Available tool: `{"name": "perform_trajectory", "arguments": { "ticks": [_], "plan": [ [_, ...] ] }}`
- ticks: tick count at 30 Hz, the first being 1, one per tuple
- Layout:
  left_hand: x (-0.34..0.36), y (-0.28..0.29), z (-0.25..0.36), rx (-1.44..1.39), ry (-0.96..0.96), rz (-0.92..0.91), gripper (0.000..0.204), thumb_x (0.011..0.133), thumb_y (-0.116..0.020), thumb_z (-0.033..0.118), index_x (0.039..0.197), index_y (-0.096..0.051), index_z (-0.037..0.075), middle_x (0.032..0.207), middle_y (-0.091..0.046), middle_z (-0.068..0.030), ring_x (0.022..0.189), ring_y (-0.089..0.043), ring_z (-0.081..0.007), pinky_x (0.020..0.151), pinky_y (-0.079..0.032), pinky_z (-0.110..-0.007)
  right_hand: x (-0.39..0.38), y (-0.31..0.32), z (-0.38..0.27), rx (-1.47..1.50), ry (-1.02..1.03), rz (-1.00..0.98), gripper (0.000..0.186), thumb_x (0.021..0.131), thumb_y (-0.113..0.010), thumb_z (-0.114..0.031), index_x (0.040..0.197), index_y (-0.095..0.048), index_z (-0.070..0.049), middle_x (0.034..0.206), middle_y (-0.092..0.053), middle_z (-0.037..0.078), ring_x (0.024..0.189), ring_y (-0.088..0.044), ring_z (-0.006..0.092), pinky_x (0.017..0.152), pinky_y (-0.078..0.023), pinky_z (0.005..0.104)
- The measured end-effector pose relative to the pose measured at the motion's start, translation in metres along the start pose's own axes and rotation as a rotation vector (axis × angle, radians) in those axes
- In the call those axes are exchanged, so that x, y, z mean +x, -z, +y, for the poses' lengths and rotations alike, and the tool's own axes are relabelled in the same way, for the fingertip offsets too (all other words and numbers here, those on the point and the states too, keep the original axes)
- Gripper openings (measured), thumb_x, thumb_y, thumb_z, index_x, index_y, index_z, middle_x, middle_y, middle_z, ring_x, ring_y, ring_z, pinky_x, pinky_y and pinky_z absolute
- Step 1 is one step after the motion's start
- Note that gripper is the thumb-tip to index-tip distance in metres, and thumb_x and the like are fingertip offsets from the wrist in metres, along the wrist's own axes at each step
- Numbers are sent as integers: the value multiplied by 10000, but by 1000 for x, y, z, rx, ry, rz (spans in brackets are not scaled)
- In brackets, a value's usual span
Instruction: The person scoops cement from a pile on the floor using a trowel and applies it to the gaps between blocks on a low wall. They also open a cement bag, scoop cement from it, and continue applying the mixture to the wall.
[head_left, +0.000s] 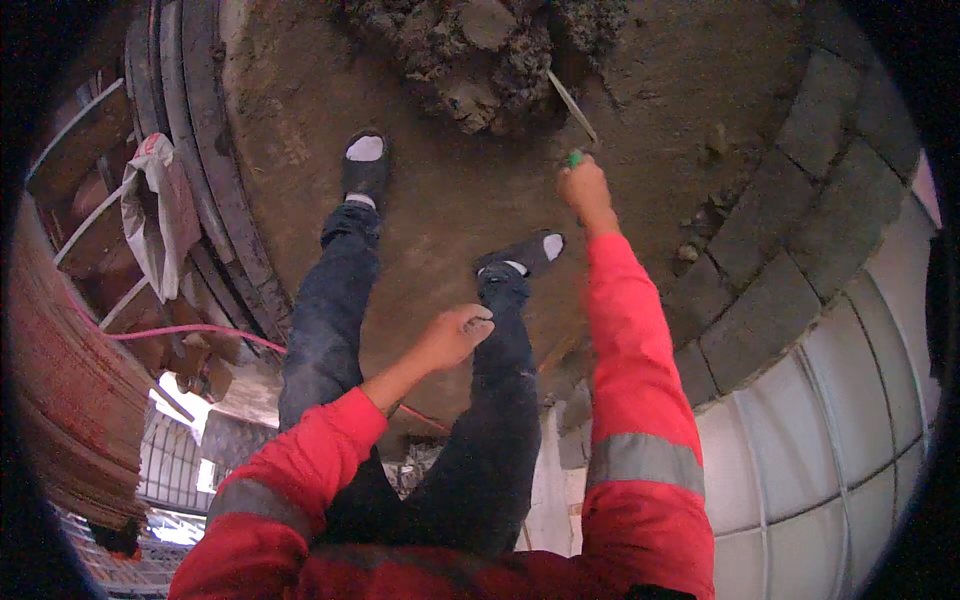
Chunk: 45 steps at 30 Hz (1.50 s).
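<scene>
Right grip (588, 192): clamped on the green handle of a slim, pale-bladed hand tool (573, 104). I have the tool just beyond the knuckles, its blade slanting up and leftward to the lower right edge of a rough grey-brown heap of wet-looking mortar (468, 105). Blade seen nearly edge-on; I cannot tell whether its end touches the heap or hangs over it.

Left grip (455, 338): fingers curled, above the right shin of the dark blue trousers (508, 400), well apart from the tool. From here I cannot tell if it is closed on anything.

Underfoot, brown earthy ground (690, 70). The dark right shoe with a white toe (530, 254) sits between left grip and tool; the matching left shoe (366, 178) stands below the heap's left side. Large grey rectangular blocks (770, 205) curve along my right, pale ribbed panels (800, 440) outside them. Left edge: long dark beams (205, 120), a crumpled white sack (160, 220), a thin pink hose (200, 328).
</scene>
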<state>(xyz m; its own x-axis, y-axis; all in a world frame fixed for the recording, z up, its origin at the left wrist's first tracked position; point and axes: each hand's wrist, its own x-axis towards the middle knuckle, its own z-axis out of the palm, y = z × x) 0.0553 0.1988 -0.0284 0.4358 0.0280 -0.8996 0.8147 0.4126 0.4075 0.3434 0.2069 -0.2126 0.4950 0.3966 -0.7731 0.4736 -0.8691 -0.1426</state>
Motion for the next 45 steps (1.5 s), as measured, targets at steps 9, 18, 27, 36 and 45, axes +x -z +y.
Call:
{"name": "perform_trajectory", "arguments": {
  "ticks": [9,18,27,36,45],
  "plan": [
    [0,-2,-9,-198,-8,-12,326,856,-616,287,1069,-623,40,935,-655,-140,803,-631,-232,722,-492,-351,35,173,-108,93,530,280,482,904,-481,-441,968,-575,28,810,-622,241,774,-601,413,695,-457,464],
    [6,5,-19,-226,-142,94,237,883,-605,227,1027,-626,41,933,-653,-70,839,-589,-136,751,-476,-304,25,6,-47,-165,216,-72,473,859,-529,-334,1152,-494,35,1038,-583,309,985,-552,455,827,-450,500],
    [-1,21,-14,-292,-85,53,252,877,-604,244,1023,-630,40,936,-657,-82,843,-608,-163,756,-477,-317,28,151,-43,-291,216,276,419,883,-524,-344,1032,-572,45,945,-615,276,888,-603,411,751,-467,458],
    [-3,25,-17,-198,-48,29,247,882,-599,245,1035,-626,54,935,-655,-93,834,-603,-179,749,-474,-319,-13,-15,29,-147,164,119,283,840,-537,-233,925,-565,36,884,-604,287,848,-578,453,725,-470,506],
    [-9,21,-22,-176,-77,-18,247,881,-605,226,1030,-618,30,971,-648,-125,913,-628,-210,789,-487,-328,-110,-134,131,197,-263,-48,310,847,-536,-270,945,-623,11,868,-626,224,850,-592,398,735,-437,457]
  ]
}}
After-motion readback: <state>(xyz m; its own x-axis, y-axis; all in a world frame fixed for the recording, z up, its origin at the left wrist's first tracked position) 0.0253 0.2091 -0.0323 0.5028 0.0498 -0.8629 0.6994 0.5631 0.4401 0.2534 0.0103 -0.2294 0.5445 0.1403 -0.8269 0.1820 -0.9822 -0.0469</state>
